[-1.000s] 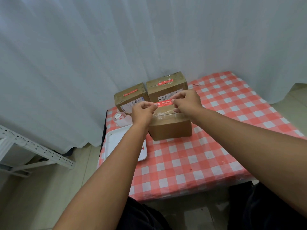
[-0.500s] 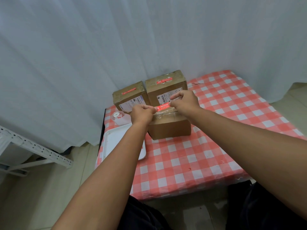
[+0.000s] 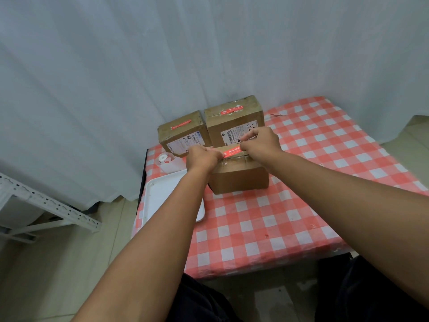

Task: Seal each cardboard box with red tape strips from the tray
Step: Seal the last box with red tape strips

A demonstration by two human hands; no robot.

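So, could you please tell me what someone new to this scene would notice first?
Probably the two bare hands, left hand and right hand, stretching a red tape strip over the top of the nearest brown cardboard box, mid-table. Next, the red-and-white checked tablecloth beneath everything. Behind stand two more brown boxes, each with red tape on top: the smaller left box and the taller right box.

Both arms fwd; L grip (image 3: 202,157) & R grip (image 3: 261,142) pinched, knuckles up.
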